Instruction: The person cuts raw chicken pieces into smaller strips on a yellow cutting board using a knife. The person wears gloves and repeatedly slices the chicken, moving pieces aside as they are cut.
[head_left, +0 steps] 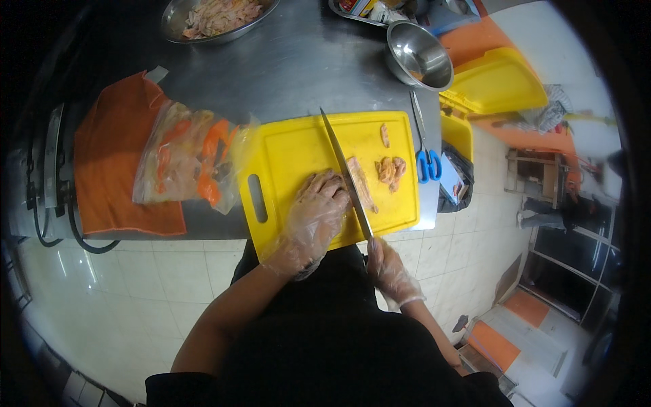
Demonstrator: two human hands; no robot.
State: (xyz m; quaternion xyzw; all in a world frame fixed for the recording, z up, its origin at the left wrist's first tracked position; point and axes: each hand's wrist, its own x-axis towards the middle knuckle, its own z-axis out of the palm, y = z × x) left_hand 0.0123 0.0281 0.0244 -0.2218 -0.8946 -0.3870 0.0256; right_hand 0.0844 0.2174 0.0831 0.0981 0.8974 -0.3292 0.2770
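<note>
My left hand (310,218), in a clear plastic glove, presses down on a piece of meat (327,182) with its fingers curled over it. Most of that piece is hidden beneath them. In my right hand (389,268), also gloved, is the handle of a long kitchen knife (333,141). Its blade points away from me, close along the right side of my left fingers. Under both lies a yellow cutting board (291,139). Right of the blade are a cut strip of meat (361,184), a small clump of pieces (391,172) and a thin piece (384,135).
Blue-handled scissors (428,165) lie right of the board. Beyond them stands a steel bowl (419,55). A bowl of meat (220,19) sits at the far left. Left are an orange cloth (112,163) and a plastic bag (190,159). A yellow bin (498,81) stands past the table's right edge.
</note>
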